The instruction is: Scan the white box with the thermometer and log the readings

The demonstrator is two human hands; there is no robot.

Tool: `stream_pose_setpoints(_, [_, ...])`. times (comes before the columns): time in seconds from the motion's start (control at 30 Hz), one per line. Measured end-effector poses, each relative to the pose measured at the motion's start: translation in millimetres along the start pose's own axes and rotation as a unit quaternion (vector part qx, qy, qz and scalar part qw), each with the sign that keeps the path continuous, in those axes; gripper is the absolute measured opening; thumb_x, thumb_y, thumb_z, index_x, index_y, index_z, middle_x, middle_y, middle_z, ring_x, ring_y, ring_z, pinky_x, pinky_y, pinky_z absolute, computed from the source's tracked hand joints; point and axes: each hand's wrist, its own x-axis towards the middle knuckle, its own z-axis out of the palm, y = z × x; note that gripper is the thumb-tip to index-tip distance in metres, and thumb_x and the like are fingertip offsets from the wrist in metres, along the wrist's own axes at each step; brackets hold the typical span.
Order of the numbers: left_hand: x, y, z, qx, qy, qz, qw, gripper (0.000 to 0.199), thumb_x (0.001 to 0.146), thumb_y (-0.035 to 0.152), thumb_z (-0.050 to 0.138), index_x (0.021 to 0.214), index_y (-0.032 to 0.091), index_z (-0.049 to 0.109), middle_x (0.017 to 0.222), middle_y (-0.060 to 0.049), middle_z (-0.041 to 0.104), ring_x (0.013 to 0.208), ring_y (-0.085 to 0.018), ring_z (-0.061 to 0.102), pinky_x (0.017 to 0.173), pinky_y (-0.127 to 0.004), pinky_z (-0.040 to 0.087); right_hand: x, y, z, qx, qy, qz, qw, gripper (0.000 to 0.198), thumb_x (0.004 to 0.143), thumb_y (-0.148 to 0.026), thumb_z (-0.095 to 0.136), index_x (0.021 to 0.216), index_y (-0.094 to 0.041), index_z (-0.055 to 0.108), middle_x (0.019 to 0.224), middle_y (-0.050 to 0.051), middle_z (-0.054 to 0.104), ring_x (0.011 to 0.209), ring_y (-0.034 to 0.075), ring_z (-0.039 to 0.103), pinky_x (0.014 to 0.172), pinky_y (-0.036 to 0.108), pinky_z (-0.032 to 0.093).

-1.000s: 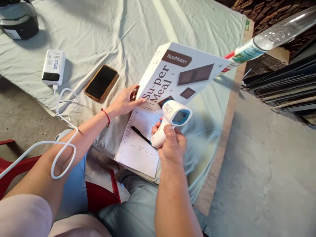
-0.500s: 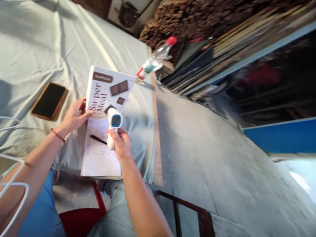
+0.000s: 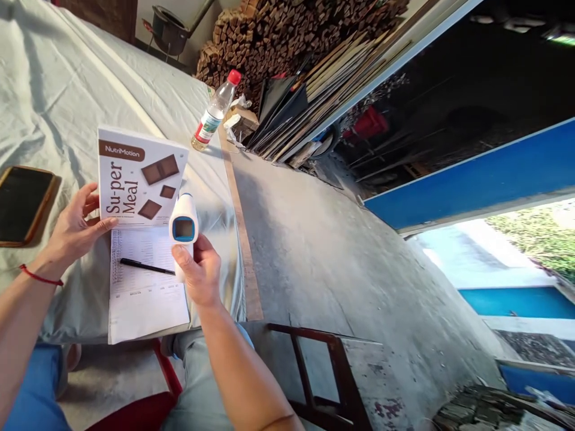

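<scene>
My left hand (image 3: 81, 227) grips the lower left edge of a white box (image 3: 139, 173) printed "NutriMotion Su-per Meal", its thumb in front. The box stands up at the far end of an open paper notebook (image 3: 148, 314). My right hand (image 3: 200, 269) is wrapped around the handle of a white infrared thermometer (image 3: 183, 218), held upright over the notebook's right side. Its blue-framed screen faces me and shows no reading I can make out. A black pen (image 3: 146, 266) lies across the page, its right end reaching behind the thermometer handle.
A phone in an orange-brown case (image 3: 27, 206) lies left on the cloth-covered table (image 3: 58, 114). A red-capped plastic bottle (image 3: 213, 114) stands near the table's right edge. Beyond are stacked firewood (image 3: 251, 48), leaning boards (image 3: 323, 78) and a dark wooden chair frame (image 3: 323, 359).
The view has swung to the right, so the table and everything on it sit further left. Both hands keep their holds on the box and the thermometer.
</scene>
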Motion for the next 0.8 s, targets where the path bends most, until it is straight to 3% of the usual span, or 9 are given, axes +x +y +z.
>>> stream_pose_setpoints(0.13, [-0.9,1.3,5.2,0.021,-0.011,0.029,0.999,0.075,0.068,0.045,0.088,0.133,0.032,0.053,0.131,-0.01,0.062,0.13,-0.034,0.056,0.095,-0.05,0.059,3.9,2.4,-15.2,-0.031,0.008,-0.019,0.999,0.038,0.077,-0.052,0.071,0.094,-0.019,0.063,0.086,0.005,0.069,0.078,0.019,0.062,0.074,0.033,0.053])
stream_pose_setpoints(0.27, [-0.5,-5.0,7.9,0.067,0.034,0.066,0.995,0.076,0.07,0.038,0.085,0.135,0.033,0.046,0.153,-0.011,0.044,0.144,-0.033,0.042,0.101,-0.051,0.056,13.7,6.6,-45.3,-0.125,-0.036,-0.03,0.991,0.05,0.077,-0.053,0.073,0.111,-0.018,0.066,0.102,0.008,0.071,0.091,0.022,0.066,0.084,0.036,0.054])
stream_pose_setpoints(0.33, [0.7,-8.5,6.4,0.104,0.046,0.055,0.992,0.08,0.069,0.037,0.082,0.138,0.031,0.042,0.156,-0.011,0.04,0.145,-0.034,0.042,0.105,-0.052,0.053,20.3,10.6,-63.0,-0.262,-0.08,-0.021,0.962,0.054,0.072,-0.044,0.079,0.118,-0.018,0.067,0.114,0.01,0.069,0.101,0.025,0.066,0.094,0.04,0.053])
stream_pose_setpoints(0.47, [1.7,-8.5,2.6,0.252,0.064,0.001,0.966,0.069,0.073,0.036,0.075,0.135,0.024,0.045,0.142,-0.011,0.056,0.124,-0.037,0.059,0.106,-0.059,0.048,30.9,24.0,-84.3,-0.496,-0.106,0.038,0.861,0.054,0.076,-0.027,0.078,0.128,-0.015,0.067,0.127,0.015,0.063,0.114,0.03,0.063,0.107,0.048,0.046])
stream_pose_setpoints(0.57, [-0.6,-2.5,3.6,0.305,0.073,-0.005,0.95,0.055,0.079,0.038,0.072,0.127,0.021,0.05,0.136,-0.011,0.06,0.117,-0.034,0.061,0.104,-0.054,0.048,29.8,30.5,-82.0,-0.558,-0.068,0.026,0.826,0.056,0.079,-0.026,0.077,0.133,-0.015,0.065,0.129,0.017,0.061,0.119,0.033,0.06,0.105,0.05,0.046])
stream_pose_setpoints(0.67, [-5.2,5.9,5.5,0.33,0.089,-0.025,0.94,0.042,0.081,0.037,0.069,0.114,0.018,0.053,0.126,-0.012,0.064,0.109,-0.027,0.063,0.095,-0.043,0.052,19.0,27.4,-68.2,-0.549,-0.045,-0.058,0.833,0.045,0.081,-0.025,0.077,0.125,-0.018,0.07,0.123,0.013,0.064,0.118,0.031,0.059,0.103,0.045,0.046])
stream_pose_setpoints(0.73, [-9.6,10.8,5.0,0.355,0.092,-0.049,0.929,0.03,0.081,0.035,0.067,0.101,0.017,0.054,0.114,-0.01,0.067,0.099,-0.022,0.063,0.088,-0.037,0.052,9.2,22.8,-55.5,-0.519,-0.12,-0.085,0.842,0.028,0.086,-0.024,0.075,0.114,-0.022,0.075,0.108,0.008,0.069,0.108,0.026,0.063,0.097,0.037,0.048])
stream_pose_setpoints(0.8, [-15.4,13.7,2.4,0.373,0.075,-0.047,0.924,0.021,0.082,0.035,0.064,0.09,0.018,0.054,0.103,-0.007,0.067,0.089,-0.019,0.061,0.084,-0.034,0.051,0.8,19.6,-43.4,-0.518,-0.211,-0.071,0.826,0.016,0.088,-0.022,0.074,0.103,-0.023,0.078,0.093,0.005,0.07,0.098,0.022,0.065,0.088,0.033,0.049])
